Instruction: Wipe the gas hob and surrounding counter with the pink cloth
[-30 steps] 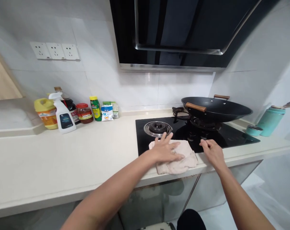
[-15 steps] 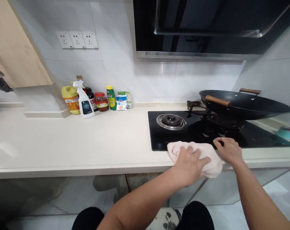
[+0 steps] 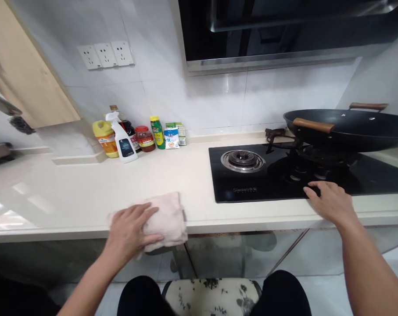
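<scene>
My left hand presses on a pale pink cloth and holds it against the front edge of the white countertop. Part of the cloth hangs over that edge, and its left part is mostly under my fingers. Away to the right, my right hand rests by the front edge of the black gas hob. Its thumb is apart from the bent fingers, and nothing shows in it. Behind it a big dark wok with wooden handles sits over the right burner.
Along the wall stand a yellow jug, a white spray bottle, a red-lidded jar, a green bottle and small packets. A range hood overhangs the hob. Below me is a flowered stool.
My left hand has slid the cloth leftward, off the hob's front edge and along the counter. My right hand stays near the hob's edge. The view has shifted slightly.
</scene>
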`<act>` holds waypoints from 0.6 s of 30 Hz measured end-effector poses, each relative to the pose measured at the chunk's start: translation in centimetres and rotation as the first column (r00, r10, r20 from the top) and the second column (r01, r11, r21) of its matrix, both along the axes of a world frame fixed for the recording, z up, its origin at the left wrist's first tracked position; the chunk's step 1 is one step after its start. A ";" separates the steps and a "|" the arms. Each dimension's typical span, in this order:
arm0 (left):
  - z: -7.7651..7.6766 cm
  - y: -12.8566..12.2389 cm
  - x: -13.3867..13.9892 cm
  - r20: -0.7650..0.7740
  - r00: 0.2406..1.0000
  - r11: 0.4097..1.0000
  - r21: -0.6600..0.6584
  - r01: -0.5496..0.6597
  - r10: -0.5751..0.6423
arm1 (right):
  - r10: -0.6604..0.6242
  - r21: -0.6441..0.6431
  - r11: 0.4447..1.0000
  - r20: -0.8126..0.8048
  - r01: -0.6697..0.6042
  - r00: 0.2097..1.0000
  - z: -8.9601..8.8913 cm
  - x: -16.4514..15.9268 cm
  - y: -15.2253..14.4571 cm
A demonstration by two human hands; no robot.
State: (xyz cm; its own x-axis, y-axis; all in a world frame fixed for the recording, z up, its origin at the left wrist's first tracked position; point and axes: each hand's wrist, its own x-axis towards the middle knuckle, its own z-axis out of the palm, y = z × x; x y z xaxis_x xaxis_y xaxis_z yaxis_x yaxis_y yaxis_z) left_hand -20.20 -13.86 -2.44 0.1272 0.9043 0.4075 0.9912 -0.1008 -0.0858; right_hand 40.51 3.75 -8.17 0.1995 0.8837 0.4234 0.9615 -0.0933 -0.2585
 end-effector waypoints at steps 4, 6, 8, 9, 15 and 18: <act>-0.6 -1.8 -4.7 -0.075 0.964 0.963 0.103 -0.248 0.256 | 0.035 0.025 0.999 0.006 -0.036 0.999 -0.3 -0.7 -1.0; -0.9 -2.4 -5.0 -0.087 0.940 0.941 0.108 -0.319 0.329 | 0.023 0.031 0.999 -0.012 -0.022 1.000 -0.5 -1.1 -1.5; -1.1 -2.6 -3.8 -0.102 0.931 0.934 0.106 -0.340 0.351 | 0.002 0.032 0.999 -0.050 0.000 0.999 -0.5 -1.6 -2.0; -1.1 -2.5 -2.8 -0.108 0.933 0.937 0.105 -0.332 0.343 | -0.008 0.030 1.000 -0.071 0.010 0.997 -0.4 -1.8 -2.1; -1.6 -0.1 9.3 -0.080 0.995 0.997 0.042 -0.061 0.065 | -0.034 -0.019 0.999 -0.099 0.032 0.995 0.3 -2.5 -2.5; -2.0 1.7 17.7 -0.064 0.982 0.983 0.018 0.180 -0.179 | -0.026 -0.014 1.000 -0.081 0.024 0.996 0.6 -2.5 -2.5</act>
